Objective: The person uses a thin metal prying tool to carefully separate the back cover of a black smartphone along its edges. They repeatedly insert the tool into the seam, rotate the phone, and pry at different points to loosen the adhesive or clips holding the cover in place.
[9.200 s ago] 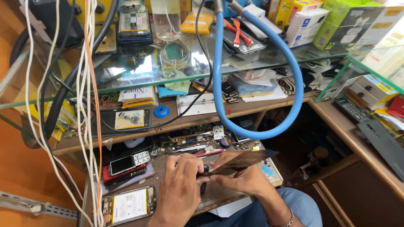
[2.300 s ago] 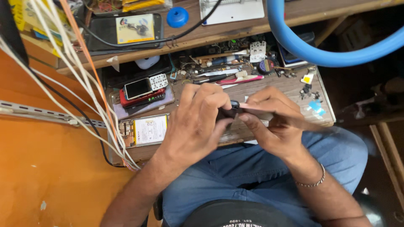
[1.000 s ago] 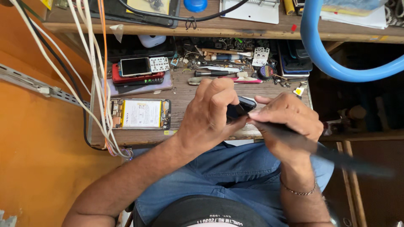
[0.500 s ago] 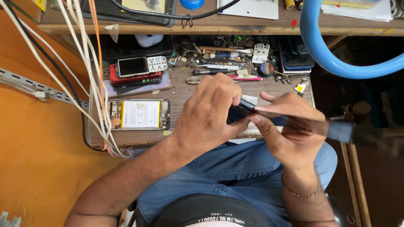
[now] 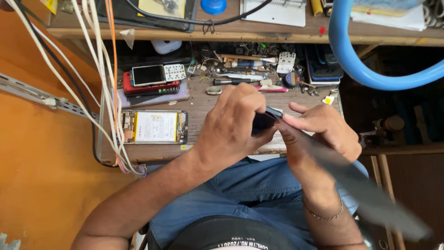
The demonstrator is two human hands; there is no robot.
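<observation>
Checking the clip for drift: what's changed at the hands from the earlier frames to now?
Little. Both hands stay on the dark phone: the left hand still wraps it, and the right hand still works at its edge. The long dark strip under the right hand has swung from lying across the bench to trailing down past the right wrist, blurred. The opened phone and stacked phones stay put.

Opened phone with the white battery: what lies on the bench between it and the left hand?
Head view: bare worn wood lies between the opened phone and the left hand gripping the dark phone.
</observation>
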